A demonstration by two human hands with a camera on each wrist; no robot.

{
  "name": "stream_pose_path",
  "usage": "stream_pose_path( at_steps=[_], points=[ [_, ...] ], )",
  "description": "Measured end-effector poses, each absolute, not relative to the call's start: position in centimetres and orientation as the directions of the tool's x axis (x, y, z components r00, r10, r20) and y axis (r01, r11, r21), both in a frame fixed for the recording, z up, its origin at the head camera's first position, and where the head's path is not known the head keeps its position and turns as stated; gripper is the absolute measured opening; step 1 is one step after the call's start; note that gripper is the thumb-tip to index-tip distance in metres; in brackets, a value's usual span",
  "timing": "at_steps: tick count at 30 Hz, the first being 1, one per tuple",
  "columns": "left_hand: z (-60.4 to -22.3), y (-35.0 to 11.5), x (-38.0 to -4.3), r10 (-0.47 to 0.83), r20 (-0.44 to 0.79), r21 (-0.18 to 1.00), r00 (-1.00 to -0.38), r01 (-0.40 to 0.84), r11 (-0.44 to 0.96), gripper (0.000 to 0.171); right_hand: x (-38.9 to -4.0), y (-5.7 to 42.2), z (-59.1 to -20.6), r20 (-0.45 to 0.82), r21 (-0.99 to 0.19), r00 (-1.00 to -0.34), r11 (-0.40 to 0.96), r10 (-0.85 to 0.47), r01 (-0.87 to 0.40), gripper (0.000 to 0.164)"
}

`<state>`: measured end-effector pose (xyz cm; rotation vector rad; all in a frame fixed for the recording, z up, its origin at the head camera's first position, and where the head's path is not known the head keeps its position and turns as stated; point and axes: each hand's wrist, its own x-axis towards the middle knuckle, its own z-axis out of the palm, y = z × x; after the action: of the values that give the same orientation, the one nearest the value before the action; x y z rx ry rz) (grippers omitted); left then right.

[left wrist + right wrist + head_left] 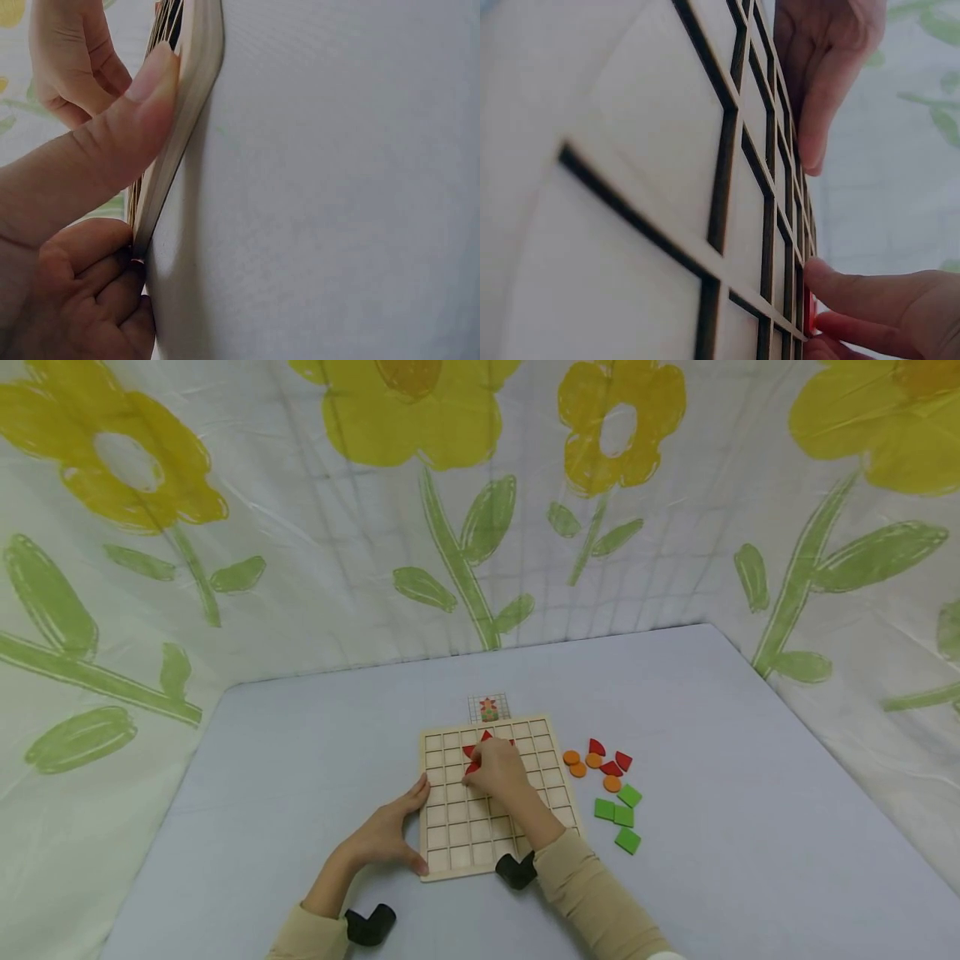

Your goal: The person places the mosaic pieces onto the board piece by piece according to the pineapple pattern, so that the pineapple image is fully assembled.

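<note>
A wooden grid board lies on the table, with several red fan-shaped tiles in its upper squares. My right hand is over these squares, pinching a red fan-shaped tile between thumb and fingers against the board. Part of that tile is hidden by the fingers. My left hand rests at the board's left edge, fingers spread along the side and thumb near the lower left corner. In the left wrist view, the left thumb presses along the wooden rim.
Right of the board lie several orange discs, loose red fan-shaped tiles and green square tiles. A small printed pattern card touches or nearly touches the board's far edge. Behind the table hangs a flowered curtain.
</note>
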<state>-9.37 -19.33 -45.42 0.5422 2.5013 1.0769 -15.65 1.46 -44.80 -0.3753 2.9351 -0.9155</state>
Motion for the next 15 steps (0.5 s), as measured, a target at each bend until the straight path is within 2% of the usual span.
stream_pose_path(
  at_steps=[6,15],
  points=[
    [-45.47,-19.32,-9.41,0.479,-0.172,0.740,-0.861,0.209,0.640,0.120,-15.48,1.70,-44.71,0.044,-0.580,-0.967,0.782,-0.250,-0.229,0.015],
    [-45.62,-19.31,-9.43,0.469,-0.170,0.738,-0.867,0.203,0.644,0.120,-15.42,1.88,-44.73,0.017,-0.615,-0.974,0.765,-0.227,-0.190,0.016]
  ],
)
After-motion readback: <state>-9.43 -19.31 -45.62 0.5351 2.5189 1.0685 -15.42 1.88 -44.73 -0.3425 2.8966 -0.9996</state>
